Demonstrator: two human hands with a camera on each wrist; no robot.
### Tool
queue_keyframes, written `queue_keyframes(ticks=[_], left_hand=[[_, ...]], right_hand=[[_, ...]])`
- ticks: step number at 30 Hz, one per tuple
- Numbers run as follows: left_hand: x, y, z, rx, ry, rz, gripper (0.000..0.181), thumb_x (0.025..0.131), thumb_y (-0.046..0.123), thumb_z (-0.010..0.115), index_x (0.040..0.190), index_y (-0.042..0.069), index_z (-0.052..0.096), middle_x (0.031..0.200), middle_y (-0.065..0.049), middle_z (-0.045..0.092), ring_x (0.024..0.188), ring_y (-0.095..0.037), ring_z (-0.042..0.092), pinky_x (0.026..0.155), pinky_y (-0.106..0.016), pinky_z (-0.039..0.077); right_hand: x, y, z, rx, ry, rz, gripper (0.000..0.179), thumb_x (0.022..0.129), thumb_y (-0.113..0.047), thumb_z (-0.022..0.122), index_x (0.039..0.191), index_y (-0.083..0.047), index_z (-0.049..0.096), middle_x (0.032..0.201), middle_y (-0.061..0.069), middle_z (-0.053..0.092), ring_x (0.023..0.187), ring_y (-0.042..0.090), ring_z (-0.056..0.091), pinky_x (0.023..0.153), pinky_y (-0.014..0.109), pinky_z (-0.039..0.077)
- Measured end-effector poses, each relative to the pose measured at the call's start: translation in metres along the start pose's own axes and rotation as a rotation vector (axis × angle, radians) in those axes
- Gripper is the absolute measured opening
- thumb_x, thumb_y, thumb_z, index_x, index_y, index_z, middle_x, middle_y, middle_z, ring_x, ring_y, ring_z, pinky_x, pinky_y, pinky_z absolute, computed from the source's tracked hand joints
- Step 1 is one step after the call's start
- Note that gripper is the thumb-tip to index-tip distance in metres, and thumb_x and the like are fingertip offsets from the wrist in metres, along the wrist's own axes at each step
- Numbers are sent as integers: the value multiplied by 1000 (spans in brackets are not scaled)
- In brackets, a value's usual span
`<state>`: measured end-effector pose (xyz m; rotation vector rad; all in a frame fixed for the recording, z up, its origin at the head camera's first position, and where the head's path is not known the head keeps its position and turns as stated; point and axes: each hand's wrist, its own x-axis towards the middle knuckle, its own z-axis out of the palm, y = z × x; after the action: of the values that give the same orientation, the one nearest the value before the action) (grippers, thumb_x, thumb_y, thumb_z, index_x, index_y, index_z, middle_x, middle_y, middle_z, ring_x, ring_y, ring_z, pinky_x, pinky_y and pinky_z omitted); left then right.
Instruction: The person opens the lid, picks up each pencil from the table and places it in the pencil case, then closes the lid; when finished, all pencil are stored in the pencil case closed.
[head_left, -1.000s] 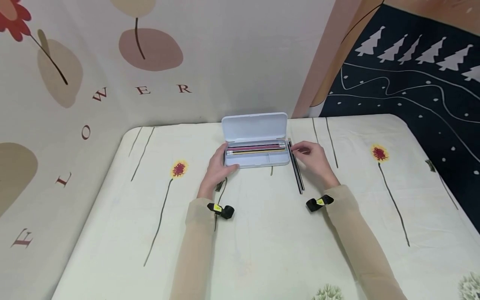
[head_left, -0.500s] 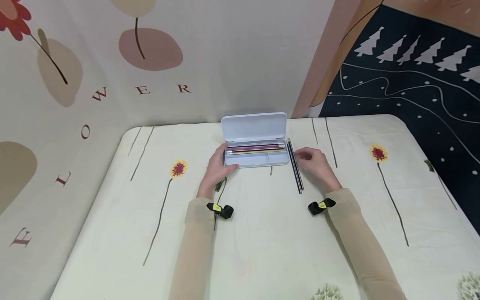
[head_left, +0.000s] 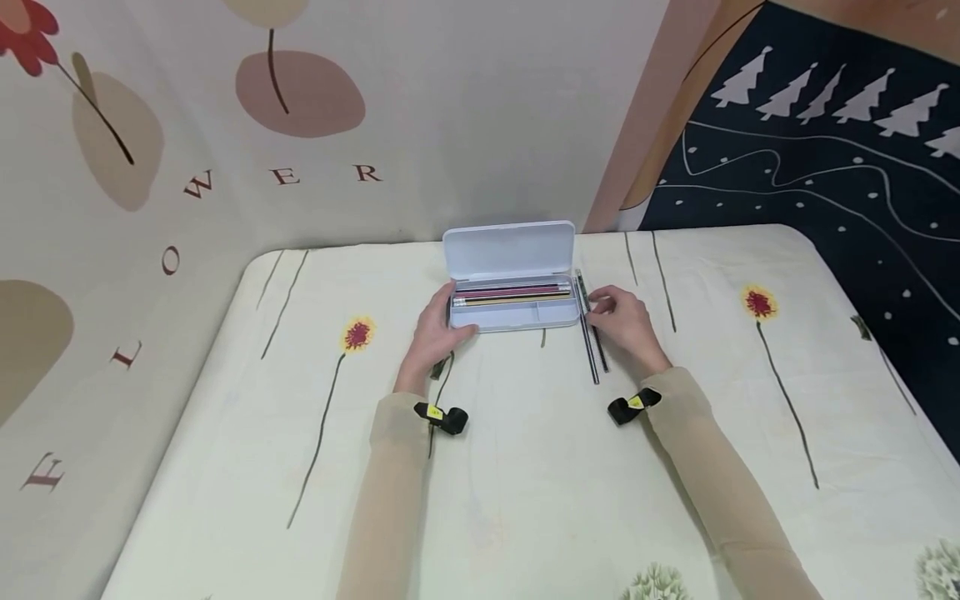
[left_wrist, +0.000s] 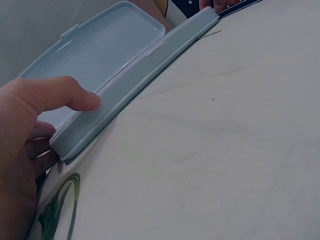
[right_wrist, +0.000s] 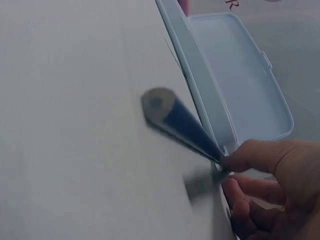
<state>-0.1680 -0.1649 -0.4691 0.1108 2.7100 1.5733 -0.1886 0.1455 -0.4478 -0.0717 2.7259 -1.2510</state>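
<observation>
A pale blue pencil case (head_left: 487, 317) stands with its lid (head_left: 510, 253) raised, and several pencils (head_left: 513, 294) lie in its long compartment. My left hand (head_left: 435, 333) grips its left end, thumb (left_wrist: 85, 100) on the front wall and fingers round the end. My right hand (head_left: 624, 321), beside the case's right end, pinches a dark pencil (head_left: 601, 350) between thumb and fingers. In the right wrist view the blunt end of that blue pencil (right_wrist: 187, 125) points at the camera. Another dark pencil (head_left: 590, 358) lies just left of it, along the case's right end.
A white cloth (head_left: 510, 467) with printed flowers covers the table. Close behind the raised lid rises a pale printed wall hanging (head_left: 495, 125). A dark hanging (head_left: 825, 183) with printed trees borders the table at the right.
My right hand drew slightly away to the right of the pencils, then came back and took hold of one. The two pencils now lie farther apart. The left hand stays on the case.
</observation>
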Motion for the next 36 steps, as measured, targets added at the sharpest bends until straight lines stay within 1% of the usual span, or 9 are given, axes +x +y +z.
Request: queue_keyframes(ticks=[3, 7, 10, 14, 17, 21, 26, 32, 36], left_hand=[[1, 0, 0, 3, -8, -4, 87, 76, 9, 73, 151, 6, 29, 153, -12, 32, 141, -27, 26, 115, -41, 18], [2, 0, 0, 4, -7, -7, 87, 76, 9, 74, 151, 6, 30, 153, -11, 32, 141, -26, 26, 115, -39, 17], [1, 0, 0, 2, -4, -2, 87, 76, 8, 75, 151, 8, 31, 152, -10, 34, 140, -25, 27, 115, -38, 18], [1, 1, 1, 3, -7, -2, 87, 76, 8, 75, 151, 8, 30, 152, -10, 34, 140, -25, 28, 114, -39, 19], [1, 2, 1, 8, -11, -8, 87, 77, 8, 74, 151, 8, 30, 153, -10, 33, 140, -26, 27, 115, -40, 18], [1, 3, 1, 13, -11, -11, 87, 77, 8, 74, 151, 8, 30, 153, -11, 32, 140, -26, 26, 115, -40, 18], [1, 2, 1, 19, -9, -12, 87, 77, 9, 74, 151, 8, 29, 153, -10, 32, 140, -25, 26, 115, -39, 18], [2, 0, 0, 24, -7, -10, 87, 76, 10, 74, 151, 8, 30, 153, -10, 33, 140, -26, 27, 114, -40, 19], [1, 0, 0, 24, -7, -6, 86, 76, 10, 74, 151, 9, 31, 152, -10, 34, 140, -26, 27, 114, -40, 19]], right_hand=[[1, 1, 1, -24, 13, 1, 35, 87, -9, 65, 120, 3, 60, 94, 16, 64, 80, 28, 56, 65, 32, 41], [2, 3, 2, -19, 39, -5, 33, 86, -7, 64, 118, 2, 61, 92, 15, 64, 79, 28, 56, 66, 32, 41], [1, 5, 3, 10, 87, -25, 29, 84, -5, 61, 112, 2, 64, 88, 13, 64, 77, 26, 56, 65, 32, 41], [-1, 8, 2, 46, 181, -43, 24, 80, -4, 58, 101, 3, 68, 82, 11, 64, 73, 23, 57, 65, 31, 42], [-1, 9, 1, 70, 212, -17, 22, 81, -4, 58, 99, 2, 69, 84, 12, 65, 76, 24, 59, 69, 32, 43], [-2, 10, -2, 74, 206, 16, 23, 83, -4, 59, 103, 0, 70, 91, 14, 66, 82, 26, 60, 74, 33, 43], [-6, 13, -6, 73, 205, 32, 23, 84, -6, 60, 104, -1, 70, 93, 14, 65, 83, 26, 59, 73, 32, 43], [-13, 14, -11, 94, 205, 30, 24, 84, -6, 60, 104, 1, 69, 93, 15, 64, 85, 26, 59, 75, 32, 43], [-15, 16, -14, 108, 208, 10, 23, 84, -5, 60, 104, 1, 70, 92, 15, 64, 83, 25, 59, 75, 31, 43]])
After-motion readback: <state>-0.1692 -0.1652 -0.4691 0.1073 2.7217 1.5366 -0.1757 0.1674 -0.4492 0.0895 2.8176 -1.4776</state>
